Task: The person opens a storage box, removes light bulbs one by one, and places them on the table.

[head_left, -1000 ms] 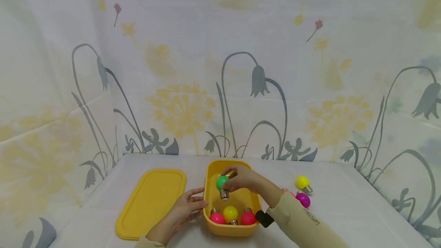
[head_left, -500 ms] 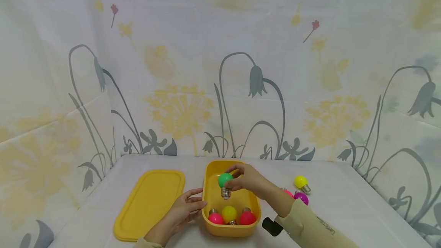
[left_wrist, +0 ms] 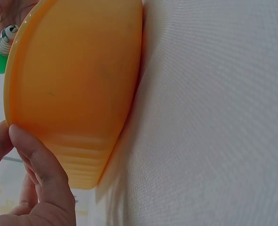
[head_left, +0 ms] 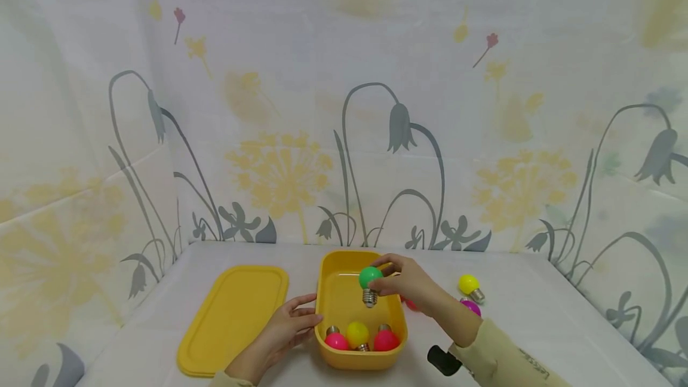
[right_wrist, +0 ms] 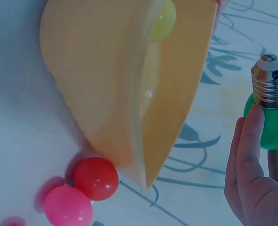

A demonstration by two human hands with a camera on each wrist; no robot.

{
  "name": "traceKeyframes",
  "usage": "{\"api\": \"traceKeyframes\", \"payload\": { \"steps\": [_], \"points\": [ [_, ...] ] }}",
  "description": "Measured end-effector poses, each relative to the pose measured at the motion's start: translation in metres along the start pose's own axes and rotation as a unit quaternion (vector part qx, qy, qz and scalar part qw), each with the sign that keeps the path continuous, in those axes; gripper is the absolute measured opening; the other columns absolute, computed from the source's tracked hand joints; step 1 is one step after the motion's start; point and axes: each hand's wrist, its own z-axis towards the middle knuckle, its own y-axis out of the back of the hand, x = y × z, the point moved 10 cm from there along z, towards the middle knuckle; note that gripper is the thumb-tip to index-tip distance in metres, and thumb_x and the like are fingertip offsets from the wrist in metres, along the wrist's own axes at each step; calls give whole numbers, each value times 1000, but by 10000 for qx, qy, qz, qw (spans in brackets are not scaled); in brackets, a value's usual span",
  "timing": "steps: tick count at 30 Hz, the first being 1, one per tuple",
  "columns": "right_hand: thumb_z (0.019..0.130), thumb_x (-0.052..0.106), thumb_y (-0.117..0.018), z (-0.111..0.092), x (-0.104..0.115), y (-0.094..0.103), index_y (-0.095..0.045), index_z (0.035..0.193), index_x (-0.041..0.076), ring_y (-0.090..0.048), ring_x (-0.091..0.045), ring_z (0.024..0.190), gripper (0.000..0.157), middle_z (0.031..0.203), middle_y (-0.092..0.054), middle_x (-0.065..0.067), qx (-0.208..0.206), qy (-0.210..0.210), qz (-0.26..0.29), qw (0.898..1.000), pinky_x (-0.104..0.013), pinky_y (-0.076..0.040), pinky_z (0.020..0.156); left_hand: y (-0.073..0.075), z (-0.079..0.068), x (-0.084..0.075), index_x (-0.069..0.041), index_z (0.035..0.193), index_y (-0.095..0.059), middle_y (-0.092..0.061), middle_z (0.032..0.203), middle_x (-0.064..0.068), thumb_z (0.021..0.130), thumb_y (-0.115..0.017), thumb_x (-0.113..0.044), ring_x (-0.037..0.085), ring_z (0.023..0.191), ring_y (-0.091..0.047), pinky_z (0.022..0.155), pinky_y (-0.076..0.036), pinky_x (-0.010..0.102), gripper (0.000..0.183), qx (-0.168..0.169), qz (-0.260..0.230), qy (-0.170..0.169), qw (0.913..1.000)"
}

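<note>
My right hand (head_left: 411, 282) pinches a green light bulb (head_left: 369, 278) by its round globe, metal screw base pointing down, above the right part of a yellow plastic box (head_left: 361, 362). The right wrist view shows the fingertips on the green globe (right_wrist: 275, 127), beside the silver base. My left hand (head_left: 285, 330) touches the box's left side, its fingertips right at the rim in the left wrist view. Inside the box, at its near end, lie a pink bulb (head_left: 335, 340), a yellow bulb (head_left: 357, 333) and a reddish-pink bulb (head_left: 385, 340).
A yellow lid (head_left: 236, 318) lies flat left of the box. On the table to the right are a yellow bulb (head_left: 469, 283) and a purple bulb (head_left: 472, 307), partly hidden by my arm. Red (right_wrist: 95, 179) and pink (right_wrist: 68, 206) bulbs lie near the box's right side.
My right hand has moved right and slightly up with the green bulb, from over the box's middle toward its right side. The left hand stays at the rim.
</note>
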Motion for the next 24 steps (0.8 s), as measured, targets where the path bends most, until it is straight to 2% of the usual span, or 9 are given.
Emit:
{"api": "traceKeyframes", "payload": {
  "steps": [4,11,19,24],
  "points": [
    [77,17,-77,-2,-9,11,-58,113,4,-63,-23,78,42,101,-54,-14,-187,-172,-59,9997,-39,-53,77,0,-1,0,4,133,-41,-56,98,10,83,-69,-7,15,73,-59,68,-53,25,58,-77,31,80,9999],
    [76,16,-77,-6,-20,22,-55,115,1,-62,-23,77,47,101,-55,-15,-267,-187,101,9994,-39,-53,77,-1,-1,-1,4,134,-41,-56,99,11,84,-69,-7,15,74,-60,69,-53,26,58,-70,42,125,9999],
    [76,19,-77,-11,-29,39,-60,111,5,-63,-22,73,41,100,-56,-13,-529,-273,-304,9978,-37,-53,76,0,0,0,4,134,-40,-56,99,10,84,-68,-6,14,73,-59,69,-53,26,58,-59,24,119,9999],
    [75,17,-78,-16,-31,49,-62,109,8,-60,-20,76,39,97,-58,-11,-803,-364,-485,9949,-35,-52,74,-1,0,1,4,135,-40,-56,100,11,84,-68,-7,15,74,-59,69,-53,26,59,-54,42,138,9999]
  ]
}}
